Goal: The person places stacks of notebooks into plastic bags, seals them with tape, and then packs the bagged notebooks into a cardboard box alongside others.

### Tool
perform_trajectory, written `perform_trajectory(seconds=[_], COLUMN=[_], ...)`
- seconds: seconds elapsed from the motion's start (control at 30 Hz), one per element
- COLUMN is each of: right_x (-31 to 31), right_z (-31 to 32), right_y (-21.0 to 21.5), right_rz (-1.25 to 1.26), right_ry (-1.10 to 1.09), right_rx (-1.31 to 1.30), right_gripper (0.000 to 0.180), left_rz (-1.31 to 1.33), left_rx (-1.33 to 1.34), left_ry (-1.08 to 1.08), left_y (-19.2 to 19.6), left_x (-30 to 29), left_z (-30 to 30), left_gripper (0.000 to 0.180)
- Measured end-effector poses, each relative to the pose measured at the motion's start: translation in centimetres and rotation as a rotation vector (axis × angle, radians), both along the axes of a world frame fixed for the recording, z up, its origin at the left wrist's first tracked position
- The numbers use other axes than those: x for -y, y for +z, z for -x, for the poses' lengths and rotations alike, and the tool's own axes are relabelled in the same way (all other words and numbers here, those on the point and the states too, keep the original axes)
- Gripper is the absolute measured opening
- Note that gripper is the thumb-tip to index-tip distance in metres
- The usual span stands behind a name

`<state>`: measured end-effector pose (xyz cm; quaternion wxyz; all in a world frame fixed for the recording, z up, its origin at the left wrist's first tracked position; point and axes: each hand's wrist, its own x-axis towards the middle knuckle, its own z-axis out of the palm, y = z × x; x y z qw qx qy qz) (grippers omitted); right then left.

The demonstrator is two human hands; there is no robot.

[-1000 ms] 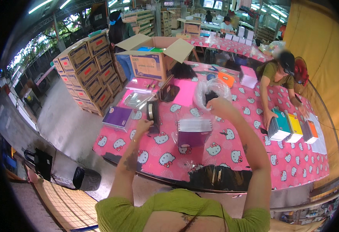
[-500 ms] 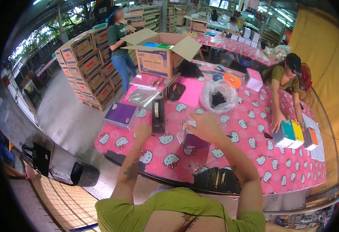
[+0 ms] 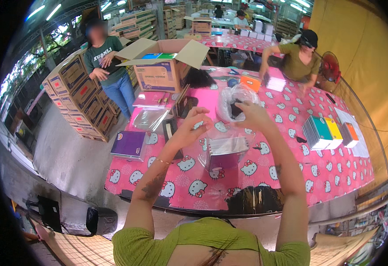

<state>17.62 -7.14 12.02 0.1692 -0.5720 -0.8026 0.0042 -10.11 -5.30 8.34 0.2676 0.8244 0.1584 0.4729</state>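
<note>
A notebook stack with purple covers sits in a loose clear plastic wrap in front of me, page edges upward. My left hand hovers up and left of it, fingers curled but apart, nothing visible in them. My right hand is raised beyond the stack's right side, thumb and fingers apart, overlapping a clear plastic bag with black contents; whether it touches them I cannot tell. A black tape dispenser stands partly behind my left forearm. Farther left lies another purple notebook stack.
An open carton stands at the table's far left, near a phone. Teal and yellow notebooks stand at right. One co-worker leans over the far right side; another stands left by stacked cartons.
Both hands have lifted away from the table, the left leaving the tape dispenser's side. The wrapped stack now shows its page edges. The right co-worker's hands have left the teal and yellow notebooks.
</note>
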Motion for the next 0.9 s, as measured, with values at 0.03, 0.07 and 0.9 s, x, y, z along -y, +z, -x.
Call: perform_trajectory(seconds=[0.03, 0.07, 0.9], right_x=[-0.2, -0.2, 5.6], right_z=[-0.5, -1.0, -3.0], right_y=[0.0, -0.2, -10.9], right_rz=[-0.070, 0.020, 0.010], right_ry=[0.057, 0.056, 0.480], right_rx=[0.074, -0.019, -0.200], right_gripper=[0.050, 0.050, 0.056], left_rz=[0.086, 0.171, -0.189], left_rx=[-0.097, -0.069, -0.382], left_ry=[-0.001, -0.061, 0.188], left_y=[0.3, 0.5, -2.9], left_x=[-0.3, -0.6, -0.3], left_z=[-0.1, 0.2, -7.8], left_gripper=[0.030, 0.033, 0.011])
